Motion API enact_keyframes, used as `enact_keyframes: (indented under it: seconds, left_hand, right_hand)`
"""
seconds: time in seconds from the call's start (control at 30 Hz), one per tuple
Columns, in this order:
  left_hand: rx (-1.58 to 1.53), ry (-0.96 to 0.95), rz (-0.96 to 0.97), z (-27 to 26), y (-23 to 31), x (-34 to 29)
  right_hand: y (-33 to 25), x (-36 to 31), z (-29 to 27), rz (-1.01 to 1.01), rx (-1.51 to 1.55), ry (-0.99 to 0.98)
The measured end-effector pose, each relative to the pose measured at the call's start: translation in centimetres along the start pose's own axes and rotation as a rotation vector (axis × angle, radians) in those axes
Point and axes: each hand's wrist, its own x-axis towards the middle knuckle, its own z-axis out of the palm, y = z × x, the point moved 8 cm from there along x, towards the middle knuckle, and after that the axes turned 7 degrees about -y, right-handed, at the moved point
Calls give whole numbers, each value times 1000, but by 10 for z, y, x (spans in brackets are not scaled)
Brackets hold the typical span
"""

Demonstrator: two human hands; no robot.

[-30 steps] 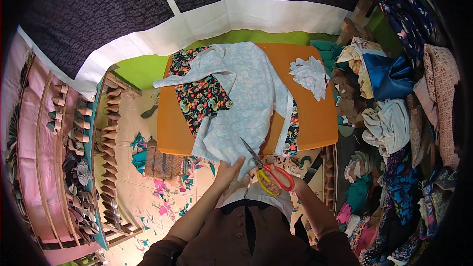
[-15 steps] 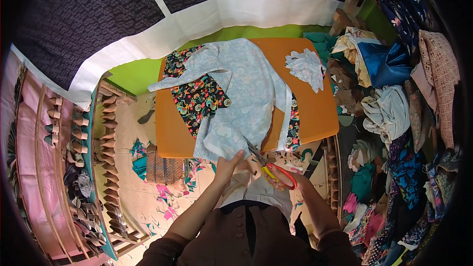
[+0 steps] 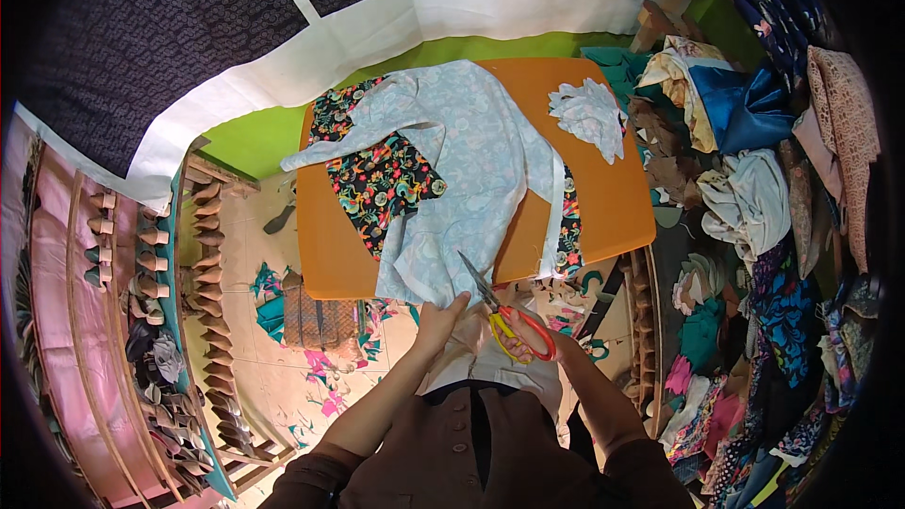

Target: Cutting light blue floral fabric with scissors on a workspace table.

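Observation:
A large piece of patterned fabric [image 3: 462, 165] lies across the orange table, its pale back side mostly facing up. Folded parts show the dark floral front [image 3: 386, 184]. My left hand [image 3: 443, 320] is closed, pinching the fabric's near edge where it reaches past the table. In my right hand [image 3: 524, 332] is a pair of scissors [image 3: 479, 283] with red and yellow handles. Its blades point away from me, over the fabric just right of my left fingertips. I cannot tell whether the blades have fabric between them.
The orange table [image 3: 613, 217] bears a crumpled pale scrap [image 3: 588, 118] at its far right. Heaped cloths [image 3: 745, 203] rise along the right side. Racks of wooden shoe-last-like shapes [image 3: 209, 273] stand to the left. Colourful scraps [image 3: 325, 377] and a brown woven item [image 3: 319, 316] lie on the floor.
The scissors have shifted slightly left, with more blade showing over the fabric, and the handles sit nearer each other. My left hand keeps its pinch on the edge. The view has shifted slightly.

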Motion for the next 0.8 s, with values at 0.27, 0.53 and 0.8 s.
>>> enact_keyframes:
  seconds: [0.27,0.53,0.8]
  left_hand:
    - [90,-54,-84,-8,-8,6]
    - [36,-238,13,13,4,9]
    - [97,-217,49,12,2,9]
  right_hand:
    - [-18,-5,6,-68,-275,41]
    - [-4,9,-1,-103,-48,-59]
    - [-5,4,1,-31,-39,-1]
